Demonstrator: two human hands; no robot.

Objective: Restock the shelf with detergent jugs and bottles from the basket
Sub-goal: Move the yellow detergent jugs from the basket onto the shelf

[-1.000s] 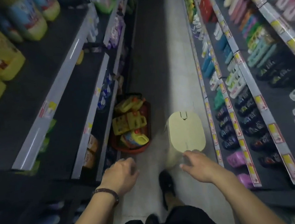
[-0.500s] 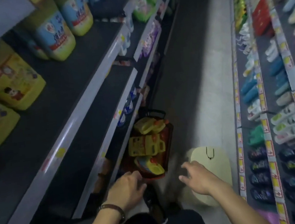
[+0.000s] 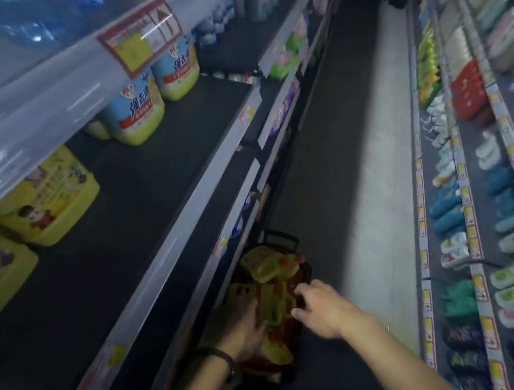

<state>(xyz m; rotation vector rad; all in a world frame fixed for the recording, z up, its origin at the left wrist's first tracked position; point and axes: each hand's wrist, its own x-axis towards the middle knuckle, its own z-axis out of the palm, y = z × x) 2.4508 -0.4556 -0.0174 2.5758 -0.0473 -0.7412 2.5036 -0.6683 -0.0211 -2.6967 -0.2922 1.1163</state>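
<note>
Moved: your hands have come forward over the basket [image 3: 303, 273] | left hand [image 3: 243, 324]: palm down on a yellow jug [image 3: 263, 303], finger state unclear | right hand [image 3: 321, 307]: fingers spread, curled, touching same jug | jugs: hard glossy plastic, flat-sided, lying in the red basket beside the dark shelf [image 3: 158, 186]

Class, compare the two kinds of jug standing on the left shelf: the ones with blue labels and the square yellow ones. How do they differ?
The blue-label jugs are rounded, with pale yellow-green bases; the square jugs are boxy and solid yellow. The blue-label jugs stand further along the shelf, the square jugs nearer the camera. Their labels differ too: large characters on blue against a cartoon figure on yellow. Both kinds stand upright at the back.
</note>
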